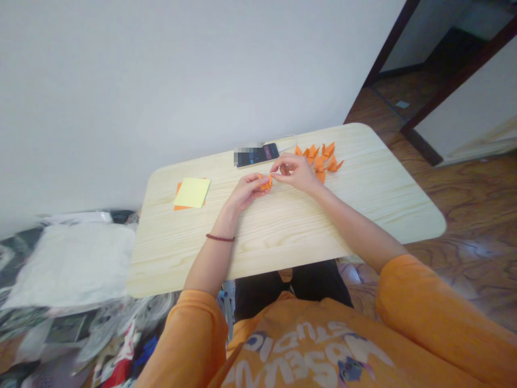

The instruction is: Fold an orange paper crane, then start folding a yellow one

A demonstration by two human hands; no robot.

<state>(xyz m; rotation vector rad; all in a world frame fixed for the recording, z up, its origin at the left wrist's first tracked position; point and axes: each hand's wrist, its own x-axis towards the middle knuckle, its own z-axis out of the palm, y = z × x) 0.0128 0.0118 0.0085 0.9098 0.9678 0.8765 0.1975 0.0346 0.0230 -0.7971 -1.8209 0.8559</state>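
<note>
My left hand (247,189) is closed on a small folded orange origami crane (265,182), held just above the table. At the crane's right tip, the thumb and forefinger of my right hand (295,170) are pinched together on the paper; its other fingers are curled. Part of the crane is covered by my left fingers. Beyond my right hand stand several finished orange origami cranes (333,164) in a loose group, a few of them partly hidden by the hand.
A dark phone (258,155) with a lit screen and a white cable lies near the wall. To the left, yellow paper squares (193,192) rest on orange paper (177,207). The pale wooden table (291,237) has rounded corners; piled bags and clothes (72,264) sit beyond its left edge.
</note>
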